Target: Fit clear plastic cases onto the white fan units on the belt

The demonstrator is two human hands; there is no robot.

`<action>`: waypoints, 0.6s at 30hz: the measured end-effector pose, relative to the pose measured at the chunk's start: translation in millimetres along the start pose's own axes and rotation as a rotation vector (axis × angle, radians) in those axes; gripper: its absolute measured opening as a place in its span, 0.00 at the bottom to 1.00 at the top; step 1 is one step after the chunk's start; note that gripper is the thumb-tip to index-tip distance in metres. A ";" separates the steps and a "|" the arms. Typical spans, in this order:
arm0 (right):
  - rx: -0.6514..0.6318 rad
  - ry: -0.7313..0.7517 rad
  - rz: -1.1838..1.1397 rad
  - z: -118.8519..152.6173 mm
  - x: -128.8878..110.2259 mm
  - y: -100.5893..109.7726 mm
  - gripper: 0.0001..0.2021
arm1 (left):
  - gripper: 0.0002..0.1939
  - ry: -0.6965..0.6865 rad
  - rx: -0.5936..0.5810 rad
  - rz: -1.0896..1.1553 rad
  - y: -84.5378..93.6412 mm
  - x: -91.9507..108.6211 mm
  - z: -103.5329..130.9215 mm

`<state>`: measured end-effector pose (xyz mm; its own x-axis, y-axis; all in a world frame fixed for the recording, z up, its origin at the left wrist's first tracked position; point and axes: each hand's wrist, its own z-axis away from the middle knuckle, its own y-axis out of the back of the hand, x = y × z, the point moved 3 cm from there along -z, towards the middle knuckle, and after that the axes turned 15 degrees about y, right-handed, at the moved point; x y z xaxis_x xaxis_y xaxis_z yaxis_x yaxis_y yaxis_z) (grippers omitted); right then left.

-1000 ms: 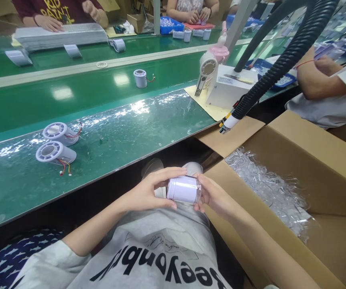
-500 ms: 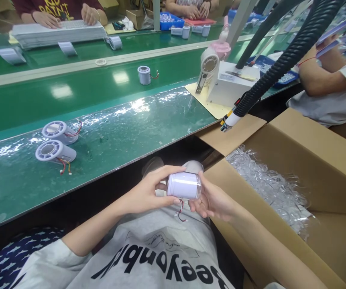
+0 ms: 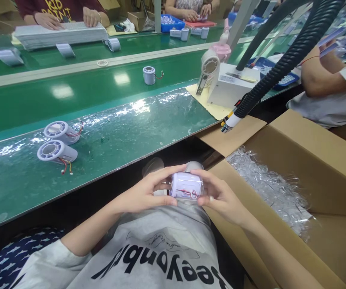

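A pale lilac cylinder [image 3: 187, 185] with a clear cover around it lies sideways between my two hands, with red and dark wires showing on its near side. My left hand [image 3: 149, 192] grips its left end between thumb and fingers. On the right end, my right hand [image 3: 222, 196] has its thumb and fingers closed round the clear cover. Two similar cylinders, an upper one [image 3: 72, 134] and a lower one [image 3: 68, 153], lie on the bench [image 3: 115, 134] at the left, wires trailing from both.
An open carton [image 3: 326, 168] holding clear plastic pieces [image 3: 269, 186] stands at the right. A black hose [image 3: 269, 76] with a nozzle hangs above its flap. Another cylinder [image 3: 149, 76] stands on the green belt [image 3: 91, 84]. Other people sit across and at the right.
The held cylinder has been turned so its wires, which hung below, now show on its near side. My right hand has closed round the right end. The cylinder on the belt has shifted right.
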<state>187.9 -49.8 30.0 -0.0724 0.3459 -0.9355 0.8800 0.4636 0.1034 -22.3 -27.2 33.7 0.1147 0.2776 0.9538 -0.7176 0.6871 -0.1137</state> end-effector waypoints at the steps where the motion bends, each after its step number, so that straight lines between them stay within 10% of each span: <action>1: 0.013 -0.025 -0.019 0.4 0.1 -0.4 0.25 | 0.36 0.016 -0.014 0.017 -0.1 -0.1 0.2; 13: -0.007 -0.197 0.016 6.2 25.4 -2.6 0.28 | 0.34 0.351 -0.028 0.142 -2.2 -26.4 -13.0; 16: 0.056 -0.293 0.412 15.6 46.1 54.7 0.22 | 0.30 0.360 0.169 -0.113 36.7 9.1 -14.3; 18: 0.199 -0.401 0.663 29.9 55.9 114.3 0.23 | 0.32 0.235 0.519 -0.409 88.7 56.9 -16.9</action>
<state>298.5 -1.8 -20.6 0.6365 0.1609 -0.7543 0.7504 0.0969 0.6539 -67.8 60.8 73.1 0.5485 0.2430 0.8001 -0.8140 0.3741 0.4444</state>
